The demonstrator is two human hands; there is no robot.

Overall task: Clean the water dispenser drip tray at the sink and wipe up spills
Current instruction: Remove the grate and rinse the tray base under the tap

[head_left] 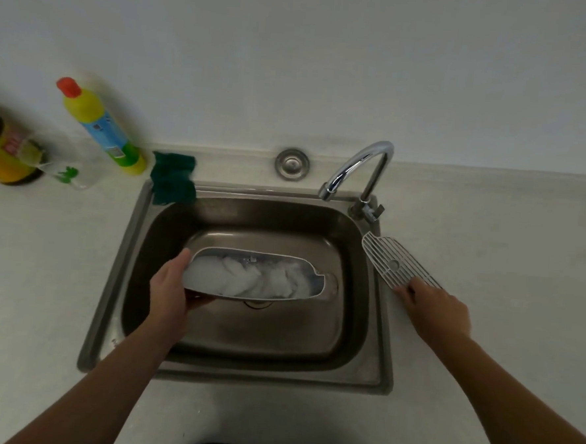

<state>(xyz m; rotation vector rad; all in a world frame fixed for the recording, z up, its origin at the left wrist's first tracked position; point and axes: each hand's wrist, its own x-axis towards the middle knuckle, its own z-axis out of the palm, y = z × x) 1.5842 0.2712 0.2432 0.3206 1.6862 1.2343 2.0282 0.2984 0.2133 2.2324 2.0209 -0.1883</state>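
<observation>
Holding the drip tray (235, 252) over the sink (241, 373) basin, the left hand (169, 293) grips its left end. The right hand (433, 309) touches the grille (395, 262) on the counter (490, 234), its grasp unclear. Keeping the tray level should avoid spills.

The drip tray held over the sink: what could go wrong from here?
1. The left hand holds the drip tray by one end only, above the sink; the grip may slip and the tray could drop.
2. The white cloth lies loose in the tray; tipping it may drop the cloth into the sink.
3. The grate, held at its near end by the right hand, lies at the sink's rim; it could slide in.
</observation>
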